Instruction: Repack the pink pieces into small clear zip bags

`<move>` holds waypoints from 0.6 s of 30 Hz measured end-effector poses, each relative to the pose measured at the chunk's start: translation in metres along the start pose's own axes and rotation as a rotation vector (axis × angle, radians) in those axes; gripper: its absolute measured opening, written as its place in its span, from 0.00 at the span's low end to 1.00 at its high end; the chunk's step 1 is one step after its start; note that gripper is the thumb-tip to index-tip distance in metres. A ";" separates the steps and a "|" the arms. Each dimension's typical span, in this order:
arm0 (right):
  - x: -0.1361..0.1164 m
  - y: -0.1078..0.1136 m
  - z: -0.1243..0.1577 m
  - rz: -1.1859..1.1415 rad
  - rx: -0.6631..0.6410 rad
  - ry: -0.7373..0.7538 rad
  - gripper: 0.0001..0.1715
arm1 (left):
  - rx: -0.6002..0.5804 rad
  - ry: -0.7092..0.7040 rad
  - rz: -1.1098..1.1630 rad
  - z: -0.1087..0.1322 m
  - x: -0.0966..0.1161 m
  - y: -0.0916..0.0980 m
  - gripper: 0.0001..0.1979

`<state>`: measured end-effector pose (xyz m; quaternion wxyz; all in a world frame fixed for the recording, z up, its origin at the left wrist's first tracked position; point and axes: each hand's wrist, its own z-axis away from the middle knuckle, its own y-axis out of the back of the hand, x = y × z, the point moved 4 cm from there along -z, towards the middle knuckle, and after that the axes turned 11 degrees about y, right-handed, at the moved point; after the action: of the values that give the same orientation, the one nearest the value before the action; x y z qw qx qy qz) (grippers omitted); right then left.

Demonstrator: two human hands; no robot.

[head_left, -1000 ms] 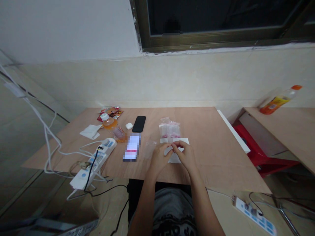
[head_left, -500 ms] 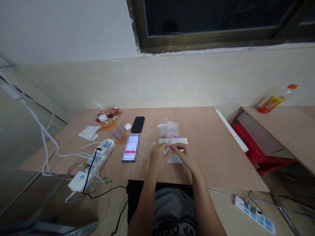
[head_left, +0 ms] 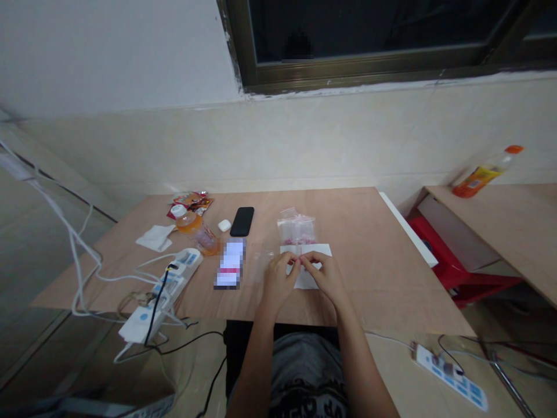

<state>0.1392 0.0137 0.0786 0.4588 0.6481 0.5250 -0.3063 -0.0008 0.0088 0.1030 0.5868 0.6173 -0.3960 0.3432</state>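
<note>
My left hand (head_left: 279, 275) and my right hand (head_left: 322, 274) meet above a white sheet of paper (head_left: 308, 282) on the wooden table. Their fingertips pinch together over something small and pinkish that I cannot make out. Just beyond the paper lie clear plastic zip bags (head_left: 297, 228) with small pink-red bits along the lower part. Left of my left hand, another clear bag (head_left: 261, 264) rests flat on the wood. The fingers partly cover the paper.
To the left are a lit phone (head_left: 230, 263), a dark phone (head_left: 242, 222), a white case (head_left: 224, 225), an orange drink bottle (head_left: 198, 232), a tissue (head_left: 155, 237), snack wrappers (head_left: 191, 202) and a power strip (head_left: 163, 296) with cables. Another bottle (head_left: 485, 172) leans on the right-hand table.
My fingertips have drawn slightly closer together over the paper, and the pinkish thing between them shows less. The view has shifted a little; the objects on the table have stayed put.
</note>
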 end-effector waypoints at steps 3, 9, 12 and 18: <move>-0.003 0.001 0.000 0.002 0.000 0.017 0.16 | -0.056 0.040 0.115 0.000 -0.003 -0.003 0.07; -0.007 0.003 0.001 0.014 -0.042 0.060 0.17 | -0.177 0.116 0.311 -0.003 -0.009 -0.012 0.11; -0.009 0.004 0.001 0.018 -0.073 0.060 0.17 | -0.226 0.115 0.363 -0.003 -0.011 -0.016 0.12; -0.011 0.006 0.002 -0.026 -0.068 0.046 0.17 | -0.219 0.122 0.413 -0.003 -0.015 -0.020 0.15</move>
<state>0.1428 0.0079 0.0891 0.4645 0.6320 0.5539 -0.2792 0.0099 0.0134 0.0808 0.5907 0.4340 -0.5124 0.4475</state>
